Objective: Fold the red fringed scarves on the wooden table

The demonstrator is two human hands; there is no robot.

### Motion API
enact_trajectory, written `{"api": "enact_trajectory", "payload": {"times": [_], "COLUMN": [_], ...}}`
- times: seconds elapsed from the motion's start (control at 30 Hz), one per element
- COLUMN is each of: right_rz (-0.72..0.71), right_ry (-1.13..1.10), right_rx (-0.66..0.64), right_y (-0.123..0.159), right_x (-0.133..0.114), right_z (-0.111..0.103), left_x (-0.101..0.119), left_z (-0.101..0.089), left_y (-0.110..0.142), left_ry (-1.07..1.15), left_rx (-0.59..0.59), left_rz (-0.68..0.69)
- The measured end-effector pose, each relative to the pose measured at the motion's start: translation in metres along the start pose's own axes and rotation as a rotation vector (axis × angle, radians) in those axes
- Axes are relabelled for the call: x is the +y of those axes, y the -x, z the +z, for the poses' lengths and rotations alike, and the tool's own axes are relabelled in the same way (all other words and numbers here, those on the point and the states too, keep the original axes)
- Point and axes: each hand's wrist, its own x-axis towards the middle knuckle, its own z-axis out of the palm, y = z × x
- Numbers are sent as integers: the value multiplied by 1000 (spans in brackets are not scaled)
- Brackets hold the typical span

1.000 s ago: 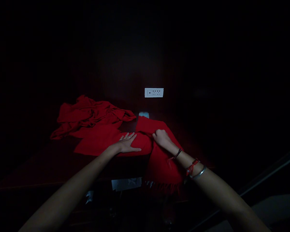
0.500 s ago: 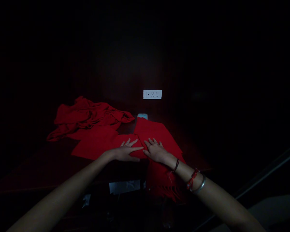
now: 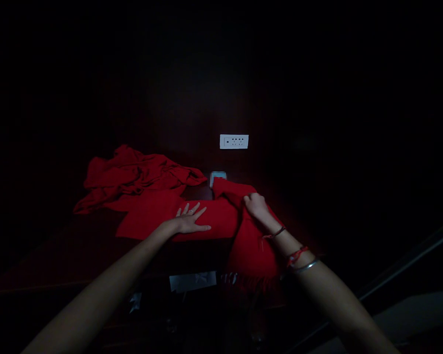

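Note:
A red fringed scarf [image 3: 221,219] lies across the dark table, its fringe hanging over the front edge on the right. My left hand [image 3: 190,221] rests flat on the scarf with fingers spread, a ring on one of them. My right hand [image 3: 257,205] is closed on a fold of the scarf to the right and lifts it a little. Bracelets circle my right wrist and forearm. At the left end, the scarf runs into a crumpled heap of red cloth [image 3: 133,172]; whether the two are one piece I cannot tell.
A white socket panel [image 3: 234,141] is on the dark wall behind. Below it, a small pale blurred item [image 3: 218,175] sits at the scarf's far edge. A pale sheet [image 3: 192,281] shows below the table's front edge. Most surroundings are too dark to make out.
My right hand has gone from lying flat on the scarf to gripping it, moving right and farther away, raising a fold. My left hand has shifted slightly left and stays flat.

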Motion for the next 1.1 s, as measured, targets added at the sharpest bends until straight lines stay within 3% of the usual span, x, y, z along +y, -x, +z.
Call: {"api": "enact_trajectory", "payload": {"times": [0.1, 0.2, 0.27, 0.33, 0.4, 0.43, 0.53, 0.73, 0.83, 0.93, 1.0, 1.1], "right_rz": [249, 280, 109, -131, -316, -356, -388, -510, -391, -61, 83, 102], "right_ry": [-433, -626, -548, -354, -99, 13, 194, 198, 206, 228, 173, 10], "right_rx": [85, 159, 159, 65, -166, -247, -315, -279, -118, 32, 12, -79], "right_y": [-14, -16, -9, 3, 17, 23, 37, 47, 42, 31, 22, 8], "right_x": [24, 31, 22, 6, -10, -16, -23, 7, 29, 54, 70, 82], "right_z": [-28, -37, -27, -6, 18, 28, 45, 28, 8, -9, -15, -15], "left_x": [4, 10, 13, 13, 10, 8, 1, -5, 1, 18, 33, 51], "left_z": [-2, -2, -1, -1, 0, 1, 4, 6, 5, 4, 6, 11], "left_y": [1, 3, 5, 6, 6, 5, 5, 4, 0, -8, -14, -25], "left_ry": [-3, 3, 12, 15, 7, 0, -19, -15, 19, 45, 61, 104], "left_rx": [-4, -21, -22, -12, -3, 1, 12, 22, 61, 215, 304, 275], "left_rz": [-11, -14, -6, -6, -14, -20, -31, -45, -77, -40, 44, 40]}}
